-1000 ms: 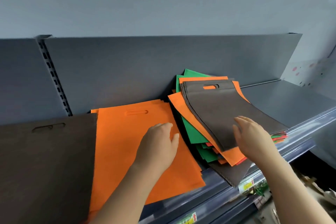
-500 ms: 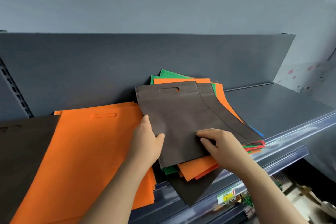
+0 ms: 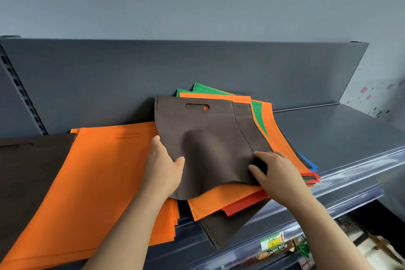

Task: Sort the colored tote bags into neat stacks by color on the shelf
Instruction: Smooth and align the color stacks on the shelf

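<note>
The left hand (image 3: 163,166) is pinching the left edge of the top brown bag (image 3: 208,136), with the thumb lying on the fabric and the fingers partly tucked beneath. At four o'clock on the same bag, the right hand (image 3: 277,171) is pinching the lower right corner with curled fingers, and the cloth between the two hands is bulging upward. This bag is sitting on top of the mixed pile (image 3: 219,201), where orange, green, red, blue and brown bags are fanning out unevenly. At nine o'clock from the pile, the orange stack (image 3: 98,182) is lying flat on the shelf (image 3: 339,138). Further toward nine o'clock, the brown stack (image 3: 26,171) is lying right beside it. A price label (image 3: 272,242) is showing at five o'clock, below the shelf edge.
</note>
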Demonstrator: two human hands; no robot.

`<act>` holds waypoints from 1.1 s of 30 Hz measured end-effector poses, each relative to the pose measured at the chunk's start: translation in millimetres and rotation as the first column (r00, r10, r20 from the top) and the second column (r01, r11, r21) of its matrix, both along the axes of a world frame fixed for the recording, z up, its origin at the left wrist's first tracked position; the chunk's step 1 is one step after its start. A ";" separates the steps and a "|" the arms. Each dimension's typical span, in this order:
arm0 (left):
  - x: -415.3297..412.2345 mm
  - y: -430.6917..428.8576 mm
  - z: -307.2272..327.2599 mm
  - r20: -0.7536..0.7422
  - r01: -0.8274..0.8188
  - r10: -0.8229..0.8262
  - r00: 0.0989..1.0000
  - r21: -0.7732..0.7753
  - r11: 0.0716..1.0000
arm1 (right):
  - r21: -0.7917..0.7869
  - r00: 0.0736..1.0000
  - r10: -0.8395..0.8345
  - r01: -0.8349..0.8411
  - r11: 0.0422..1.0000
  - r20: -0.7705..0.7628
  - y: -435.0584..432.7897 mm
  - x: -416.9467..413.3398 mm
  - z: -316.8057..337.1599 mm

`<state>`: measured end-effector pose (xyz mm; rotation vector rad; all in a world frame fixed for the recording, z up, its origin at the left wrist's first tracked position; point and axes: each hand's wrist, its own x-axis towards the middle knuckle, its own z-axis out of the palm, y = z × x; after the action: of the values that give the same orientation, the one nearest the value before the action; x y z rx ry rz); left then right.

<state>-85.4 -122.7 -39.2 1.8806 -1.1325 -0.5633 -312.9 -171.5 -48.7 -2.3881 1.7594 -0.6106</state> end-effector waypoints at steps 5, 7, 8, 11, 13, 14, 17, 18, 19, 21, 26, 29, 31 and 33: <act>2.0 6.6 0.8 -0.104 0.021 -0.023 0.994 -0.016 1.000 | 0.053 0.985 -0.140 0.146 0.988 -0.098 -10.0 -5.5 -2.3; 2.0 7.2 1.4 -0.106 0.024 -0.029 0.994 -0.047 0.999 | 0.099 0.965 -0.205 0.223 0.970 -0.164 -11.9 -6.8 -4.0; 2.2 7.3 1.9 -0.108 0.021 -0.028 0.994 -0.058 0.998 | 0.119 0.962 -0.218 0.238 0.964 -0.162 -11.7 -6.6 -4.3; 1.2 5.6 -0.4 -0.126 0.034 -0.038 0.991 -0.037 0.999 | 0.130 0.966 -0.236 0.248 0.960 -0.100 -11.4 -6.1 -3.7; -1.5 5.6 -2.2 -0.118 0.048 -0.049 0.992 -0.013 0.999 | 0.111 0.969 -0.245 0.246 0.963 -0.023 -8.5 -5.1 -0.5; -3.0 6.0 -1.8 -0.106 0.047 -0.049 0.993 -0.014 0.999 | 0.112 0.969 -0.245 0.241 0.964 0.022 -6.4 -4.3 1.4; -4.4 7.9 1.9 -0.099 0.031 -0.037 0.994 -0.067 0.997 | 0.133 0.955 -0.232 0.210 0.969 0.182 -0.8 -3.6 5.9; -3.3 9.0 3.9 -0.098 0.025 -0.035 0.995 -0.099 0.995 | 0.122 0.948 -0.223 0.199 0.972 0.229 1.4 -3.1 8.5; -1.4 10.0 5.8 -0.096 0.020 -0.033 0.995 -0.135 0.991 | 0.099 0.942 -0.207 0.188 0.977 0.265 3.3 -2.7 11.1; 4.1 12.9 9.3 -0.093 0.018 -0.038 0.995 -0.213 0.977 | 0.039 0.935 -0.180 0.177 0.984 0.306 7.4 0.9 17.3; 21.8 21.5 12.1 -0.109 0.041 -0.075 0.991 -0.284 0.958 | -0.012 0.959 -0.242 0.246 0.969 0.148 15.5 13.4 26.0; 33.1 31.3 9.7 -0.124 0.069 -0.103 0.987 -0.250 0.966 | 0.042 0.955 -0.270 0.277 0.960 -0.123 21.5 23.7 22.4; 42.6 38.8 10.5 -0.145 0.091 -0.129 0.981 -0.245 0.965 | 0.091 0.964 -0.225 0.239 0.967 -0.138 26.2 35.1 17.0; 55.0 46.5 13.6 -0.174 0.105 -0.156 0.972 -0.269 0.957 | 0.136 0.975 -0.183 0.200 0.970 -0.128 30.4 49.3 11.7</act>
<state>-30.5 -76.2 -25.7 1.5020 -1.1476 -0.6262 -263.7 -141.0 -36.9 -2.2120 2.0229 -0.3524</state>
